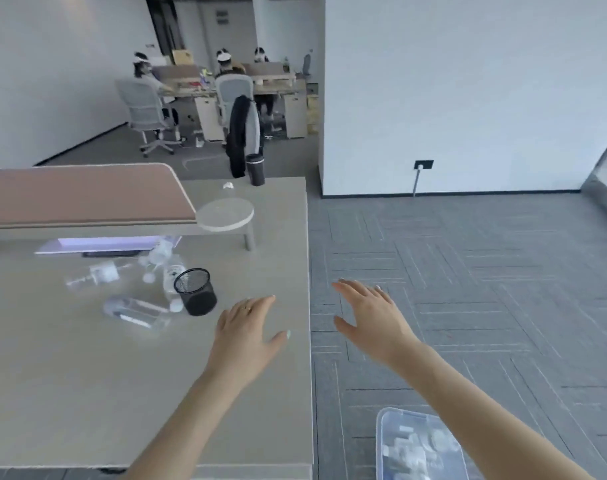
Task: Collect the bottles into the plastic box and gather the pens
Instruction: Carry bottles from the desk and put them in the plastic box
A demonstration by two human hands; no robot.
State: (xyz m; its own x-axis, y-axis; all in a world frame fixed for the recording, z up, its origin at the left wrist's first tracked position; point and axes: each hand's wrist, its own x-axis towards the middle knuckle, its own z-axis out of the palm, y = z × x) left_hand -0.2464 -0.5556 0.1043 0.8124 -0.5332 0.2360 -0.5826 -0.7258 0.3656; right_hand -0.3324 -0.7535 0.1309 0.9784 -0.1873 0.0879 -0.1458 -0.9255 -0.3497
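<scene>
Several clear bottles lie on the grey desk: one left of the black mesh pen cup, one leaning behind the cup, a pump bottle further left, and another near the shelf. A clear plastic box holding pale items sits on the floor at the lower right, partly behind my right forearm. My left hand hovers flat over the desk, right of the cup, fingers spread, empty. My right hand is stretched out past the desk edge above the carpet, also empty. No pens show.
A raised shelf with a pink top and a round side plate stands at the desk's back. A dark tumbler and crumpled paper sit at the far edge. Several people work at desks far behind.
</scene>
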